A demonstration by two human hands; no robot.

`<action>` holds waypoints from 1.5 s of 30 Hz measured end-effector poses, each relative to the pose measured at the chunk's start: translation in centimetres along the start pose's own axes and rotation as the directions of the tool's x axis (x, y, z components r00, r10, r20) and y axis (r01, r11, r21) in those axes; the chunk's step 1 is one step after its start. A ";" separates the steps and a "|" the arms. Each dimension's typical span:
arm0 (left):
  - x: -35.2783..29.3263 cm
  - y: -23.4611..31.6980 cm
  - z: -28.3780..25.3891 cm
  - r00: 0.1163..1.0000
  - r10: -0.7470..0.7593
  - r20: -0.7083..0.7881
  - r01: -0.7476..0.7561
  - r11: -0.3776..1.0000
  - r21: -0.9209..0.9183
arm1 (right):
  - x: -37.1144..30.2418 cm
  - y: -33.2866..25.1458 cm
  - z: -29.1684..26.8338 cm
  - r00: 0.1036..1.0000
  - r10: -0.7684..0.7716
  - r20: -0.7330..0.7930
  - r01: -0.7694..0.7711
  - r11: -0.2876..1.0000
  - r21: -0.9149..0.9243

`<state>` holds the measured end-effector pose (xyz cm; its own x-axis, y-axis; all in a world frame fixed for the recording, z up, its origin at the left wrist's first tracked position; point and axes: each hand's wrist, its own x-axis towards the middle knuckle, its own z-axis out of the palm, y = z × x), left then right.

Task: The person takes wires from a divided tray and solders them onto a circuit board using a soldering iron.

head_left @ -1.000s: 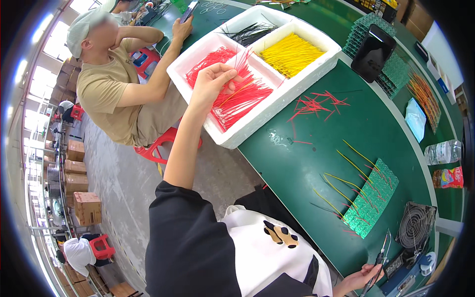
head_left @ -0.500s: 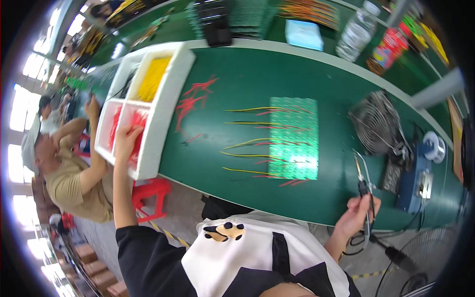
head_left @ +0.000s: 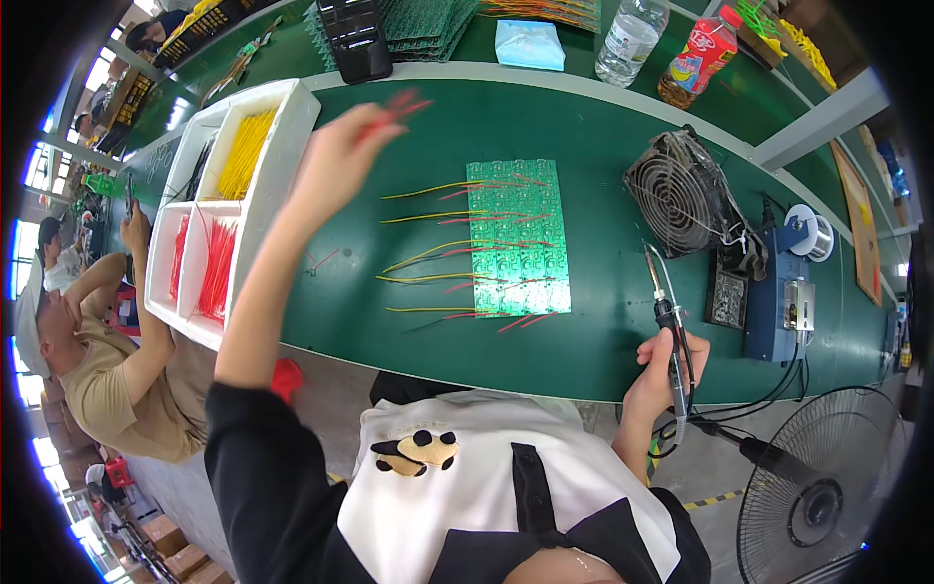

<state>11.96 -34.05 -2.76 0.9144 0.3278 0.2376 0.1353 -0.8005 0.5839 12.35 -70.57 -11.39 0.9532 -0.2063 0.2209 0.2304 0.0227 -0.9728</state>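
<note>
Soldering iron point(head_left: 665, 310) is at the near right of the bench point(head_left: 418, 341), gripped in your right hand point(head_left: 660, 382) with the fingers closed around its handle and the tip pointing away from you. The tip is clear of the circuit board sheet point(head_left: 516, 238), which lies flat on the bench at the middle, left of the iron. Yellow wires point(head_left: 418, 218) and shorter red wires lie across the sheet, extending past its left edge. To the right stand a blue soldering station point(head_left: 764, 302), a solder spool point(head_left: 808, 234) and, somewhat farther, a square metal fan point(head_left: 674, 200) with a round guard. At your left is the white foam box point(head_left: 290, 131): red wires fill its two near compartments, yellow wires point(head_left: 245, 161) the far right one, black wires point(head_left: 201, 170) the far left one. Your left hand point(head_left: 339, 161) is raised just right of the box, its fingertips pinching a small group of red wires point(head_left: 404, 105); motion blur hides their count. At the far side, from left to right, are a black device point(head_left: 355, 44), a light blue packet point(head_left: 530, 45), a clear bottle point(head_left: 630, 44) and a red-labelled bottle point(head_left: 699, 58).
</note>
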 end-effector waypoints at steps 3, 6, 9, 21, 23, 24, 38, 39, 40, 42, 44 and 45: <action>3.5 -3.5 6.4 0.973 0.106 0.205 -0.025 0.931 -0.365 | -0.3 -0.1 0.7 0.999 -0.041 -0.033 0.040 0.999 -0.018; 3.1 -1.3 8.6 0.936 0.007 0.353 0.166 0.873 -0.458 | -0.3 -0.4 0.8 0.996 -0.045 -0.074 0.040 0.997 -0.064; 2.3 -1.2 9.1 0.919 0.053 0.391 0.180 0.826 -0.534 | -0.4 -0.8 1.4 0.998 -0.013 -0.058 0.011 0.999 -0.050; -3.0 0.5 7.4 0.974 0.180 0.134 -0.127 0.934 -0.333 | 1.4 -0.2 3.8 0.998 -0.014 0.062 0.016 0.999 -0.030; -3.6 0.3 8.0 0.961 0.254 0.110 -0.205 0.921 -0.332 | 1.4 -0.6 4.5 0.994 0.000 0.105 -0.005 0.999 0.053; -3.9 0.0 8.6 0.959 0.276 0.059 -0.239 0.904 -0.354 | 1.2 -0.9 4.8 0.988 0.024 0.150 -0.034 0.997 0.065; -4.8 -0.5 8.3 0.953 0.299 0.043 -0.270 0.907 -0.323 | -0.4 -1.1 6.4 0.894 0.130 0.430 -0.129 0.991 -0.032; -4.8 -0.5 8.3 0.961 0.273 0.051 -0.241 0.910 -0.336 | -0.4 -1.1 6.4 0.893 0.133 0.429 -0.131 0.991 -0.034; -4.8 -0.6 8.5 0.961 0.273 0.054 -0.239 0.910 -0.338 | -0.4 -1.2 6.5 0.891 0.137 0.434 -0.132 0.990 -0.042; -4.9 -0.8 8.8 0.955 0.295 -0.033 -0.289 0.899 -0.329 | -0.4 -1.2 6.5 0.886 0.143 0.441 -0.136 0.990 -0.047; -4.9 -0.7 8.9 0.953 0.301 -0.029 -0.295 0.902 -0.315 | -0.3 -1.1 6.5 0.884 0.134 0.448 -0.117 0.991 -0.065; -4.9 -0.6 8.9 0.950 0.310 -0.026 -0.303 0.904 -0.301 | -0.3 -1.2 6.4 0.883 0.136 0.448 -0.119 0.991 -0.066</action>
<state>10.78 -39.61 -11.17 0.9009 0.0764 0.4272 -0.2701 -0.6718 0.6897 13.08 -64.24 -9.88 0.9612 0.2595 0.0934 0.1014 -0.0178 -0.9947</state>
